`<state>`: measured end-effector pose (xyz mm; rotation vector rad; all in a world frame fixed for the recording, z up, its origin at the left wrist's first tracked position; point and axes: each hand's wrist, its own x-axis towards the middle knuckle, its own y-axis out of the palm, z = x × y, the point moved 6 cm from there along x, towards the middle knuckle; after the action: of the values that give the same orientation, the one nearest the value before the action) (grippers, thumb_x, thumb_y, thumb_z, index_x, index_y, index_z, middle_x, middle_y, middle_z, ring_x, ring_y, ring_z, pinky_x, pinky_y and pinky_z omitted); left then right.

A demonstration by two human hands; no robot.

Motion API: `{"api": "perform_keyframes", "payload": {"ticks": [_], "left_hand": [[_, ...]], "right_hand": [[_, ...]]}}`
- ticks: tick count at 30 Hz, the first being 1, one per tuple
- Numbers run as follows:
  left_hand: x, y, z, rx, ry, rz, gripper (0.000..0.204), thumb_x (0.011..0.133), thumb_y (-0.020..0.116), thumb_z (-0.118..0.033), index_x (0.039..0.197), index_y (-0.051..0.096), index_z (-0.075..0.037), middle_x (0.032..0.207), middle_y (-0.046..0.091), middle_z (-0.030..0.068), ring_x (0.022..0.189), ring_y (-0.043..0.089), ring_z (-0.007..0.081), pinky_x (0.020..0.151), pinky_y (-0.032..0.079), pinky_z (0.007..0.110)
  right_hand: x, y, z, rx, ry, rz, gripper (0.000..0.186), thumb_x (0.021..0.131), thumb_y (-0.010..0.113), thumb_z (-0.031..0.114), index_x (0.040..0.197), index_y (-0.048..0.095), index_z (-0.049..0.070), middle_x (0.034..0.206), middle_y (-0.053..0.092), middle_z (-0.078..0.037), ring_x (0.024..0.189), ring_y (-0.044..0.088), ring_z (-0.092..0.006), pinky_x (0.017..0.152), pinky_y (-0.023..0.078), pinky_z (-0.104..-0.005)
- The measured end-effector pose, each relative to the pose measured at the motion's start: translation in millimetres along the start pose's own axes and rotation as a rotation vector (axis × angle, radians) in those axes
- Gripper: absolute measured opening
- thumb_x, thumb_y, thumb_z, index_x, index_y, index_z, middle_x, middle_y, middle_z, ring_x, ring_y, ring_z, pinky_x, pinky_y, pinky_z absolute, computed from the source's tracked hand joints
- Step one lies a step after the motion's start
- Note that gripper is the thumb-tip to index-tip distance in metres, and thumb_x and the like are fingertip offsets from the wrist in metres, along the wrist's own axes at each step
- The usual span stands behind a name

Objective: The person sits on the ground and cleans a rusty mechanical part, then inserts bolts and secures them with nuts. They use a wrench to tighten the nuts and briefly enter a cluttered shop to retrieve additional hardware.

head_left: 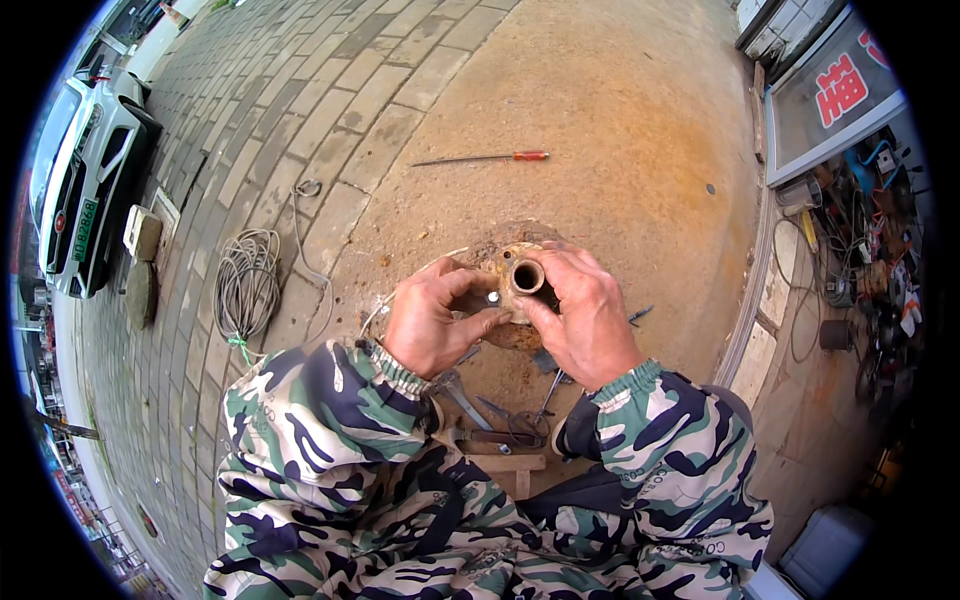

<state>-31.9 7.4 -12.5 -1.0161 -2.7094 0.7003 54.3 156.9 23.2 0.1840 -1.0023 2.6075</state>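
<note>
A rusty metal part with a round pipe mouth facing up is between the two hands. The right hand grasps it, its thumb and fingers bent around the pipe's right side. The left hand has its thumb and fingertips at the part's left edge, a gap between them; whether they pinch it cannot be told. A small bright piece shows in that gap.

Below the grip, toward the body, several hand tools lie on the ground, partly hidden by the forearms, near a wooden stool. Beyond the grip, well apart, a long thin tool with a red handle lies crosswise. Left of the grip is a coil of cord on the paving, and much farther left a white car. Far right of the grip stands a framed glass panel, with jumbled gear nearer the body.
</note>
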Motion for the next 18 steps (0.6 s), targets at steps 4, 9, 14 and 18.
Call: {"api": "perform_keyframes", "payload": {"ticks": [4, 9, 14, 18], "left_hand": [[-1, 3, 6, 0.027, -0.048, -0.042, 0.017, 0.081, 0.087, -0.006, 0.093, 0.076, -0.001, 0.09, 0.07, 0.0076, 0.082, 0.072, 0.0159, 0.071, 0.058, 0.029], [1, 1, 2, 0.082, 0.07, -0.016, 0.016, 0.081, 0.086, -0.004, 0.093, 0.076, -0.001, 0.091, 0.071, 0.0087, 0.081, 0.073, 0.0178, 0.071, 0.058, 0.03], [2, 1, -8, 0.146, 0.194, -0.008, 0.016, 0.082, 0.085, -0.004, 0.095, 0.077, -0.002, 0.094, 0.072, 0.0105, 0.082, 0.073, 0.0215, 0.072, 0.058, 0.032], [3, -3, -17, 0.213, 0.231, 0.008, 0.017, 0.082, 0.085, -0.005, 0.096, 0.077, -0.003, 0.095, 0.072, 0.0107, 0.083, 0.074, 0.0217, 0.073, 0.058, 0.033]], "right_hand": [[0, 0, -1, -0.017, -0.007, 0.003, 0.036, 0.081, 0.077, 0.003, 0.115, 0.067, -0.002, 0.11, 0.069, -0.02, 0.109, 0.063, -0.0409, 0.095, 0.052, -0.0469], [0, 0, 0, -0.023, -0.009, 0.009, 0.035, 0.082, 0.077, 0.005, 0.114, 0.067, -0.002, 0.111, 0.069, -0.02, 0.111, 0.062, -0.0404, 0.095, 0.052, -0.0466], [-1, -2, 1, -0.027, -0.01, -0.009, 0.034, 0.082, 0.077, 0.005, 0.114, 0.066, -0.002, 0.111, 0.069, -0.021, 0.111, 0.062, -0.0411, 0.095, 0.052, -0.047], [-1, 1, -1, -0.012, 0.014, 0.012, 0.037, 0.081, 0.078, 0.004, 0.115, 0.067, -0.002, 0.112, 0.07, -0.022, 0.112, 0.063, -0.0418, 0.096, 0.051, -0.0469]]}}
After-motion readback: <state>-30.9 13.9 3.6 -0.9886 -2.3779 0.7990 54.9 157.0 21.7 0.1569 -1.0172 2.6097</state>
